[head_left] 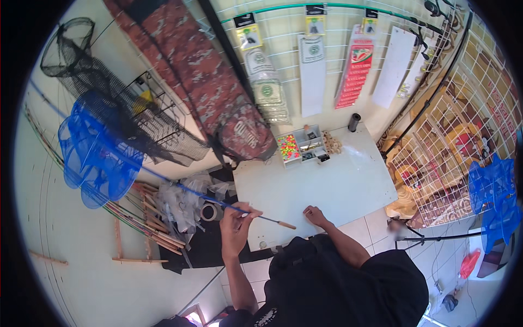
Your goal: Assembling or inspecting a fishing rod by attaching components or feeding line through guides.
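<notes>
While our left hand [235, 231] pinches the blue rod [196, 193], which runs from above the table [343, 188] toward ten o'clock, we do well to steady its handle [286, 224]; our right hand [314, 215] curls at three o'clock, its pinch, if any, unclear.

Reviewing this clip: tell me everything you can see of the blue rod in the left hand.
The blue rod is long and thin, with a short tan end piece that looks like cork or wood. The left hand grips it between thumb and fingers, a little way from that piece, which shows against the white table. From the hand it slants to the upper left, crossing the view of the blue netting; whether they touch is unclear, and its far tip cannot be made out.
</notes>
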A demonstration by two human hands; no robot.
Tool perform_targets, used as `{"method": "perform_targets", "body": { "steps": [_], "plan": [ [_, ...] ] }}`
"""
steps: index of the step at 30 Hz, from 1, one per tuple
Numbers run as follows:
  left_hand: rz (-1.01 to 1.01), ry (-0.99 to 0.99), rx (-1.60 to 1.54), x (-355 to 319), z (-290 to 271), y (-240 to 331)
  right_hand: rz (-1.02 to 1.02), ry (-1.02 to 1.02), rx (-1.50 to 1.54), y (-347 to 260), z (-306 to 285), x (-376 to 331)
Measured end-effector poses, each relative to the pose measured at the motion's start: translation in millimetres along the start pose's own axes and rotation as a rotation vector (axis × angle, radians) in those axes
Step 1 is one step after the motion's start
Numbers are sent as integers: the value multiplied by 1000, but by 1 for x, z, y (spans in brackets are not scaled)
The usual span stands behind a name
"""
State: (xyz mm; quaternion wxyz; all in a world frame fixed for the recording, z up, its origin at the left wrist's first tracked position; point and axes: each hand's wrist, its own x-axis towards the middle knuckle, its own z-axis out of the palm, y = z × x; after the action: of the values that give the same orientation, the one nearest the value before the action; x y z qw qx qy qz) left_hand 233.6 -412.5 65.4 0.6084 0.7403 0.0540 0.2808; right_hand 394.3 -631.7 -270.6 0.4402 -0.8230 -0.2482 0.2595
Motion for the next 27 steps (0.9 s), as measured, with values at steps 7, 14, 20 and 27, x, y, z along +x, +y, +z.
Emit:
{"method": "perform_targets", "body": {
  "steps": [7, 14, 20, 27],
  "plan": [
    [-161, -181, -85, 59, 108, -24, 34, 126, 34, 42, -77, 0],
    [-178, -282, 18, 99, 185, -65, 98, 365, -70, 86, -140, -5],
    [-161, -207, 74, 124, 209, -87, 186, 552, -268, 100, -164, -8],
    [-94, -205, 160, 145, 210, -90, 362, 586, -270, 109, -165, 15]
  ]
}}
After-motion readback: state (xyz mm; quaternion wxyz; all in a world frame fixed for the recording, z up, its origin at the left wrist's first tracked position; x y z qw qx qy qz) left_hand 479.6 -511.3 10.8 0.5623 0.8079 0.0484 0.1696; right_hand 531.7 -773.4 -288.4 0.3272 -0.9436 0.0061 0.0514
